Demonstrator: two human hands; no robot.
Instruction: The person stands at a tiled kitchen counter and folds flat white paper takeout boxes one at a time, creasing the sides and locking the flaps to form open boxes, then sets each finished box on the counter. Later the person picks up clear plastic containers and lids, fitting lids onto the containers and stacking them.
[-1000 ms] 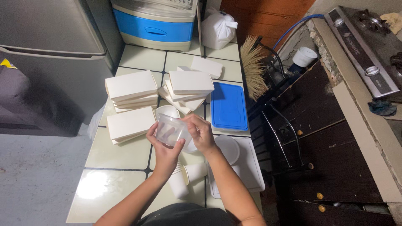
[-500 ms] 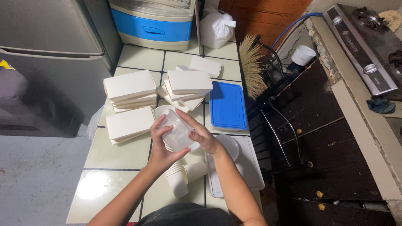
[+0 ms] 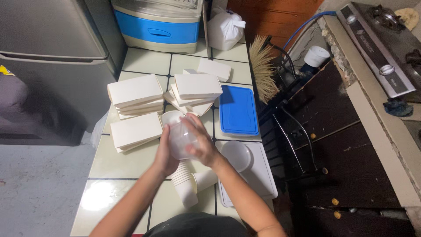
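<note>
At centre frame, left hand [image 3: 165, 153] and right hand [image 3: 199, 140] close their fingers around a clear plastic cup [image 3: 180, 139] above the tiled counter [image 3: 131, 160]. Closed white boxes [image 3: 135, 91] stand stacked at upper left; paper cups [image 3: 186, 184] lie unsorted below.

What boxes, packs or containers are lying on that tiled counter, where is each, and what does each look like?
Clear plastic tub: between the left hand and right hand, round, see-through.
White boxes: stacked at the counter's left, flat, rectangular.
More white boxes: middle stack, fanned out.
Blue lid: right of the stacks, rectangular.
Paper cups: lying below the hands, nested, white.
White bag: far end, tied.
Blue and white drawer unit: far end, boxy.
</note>
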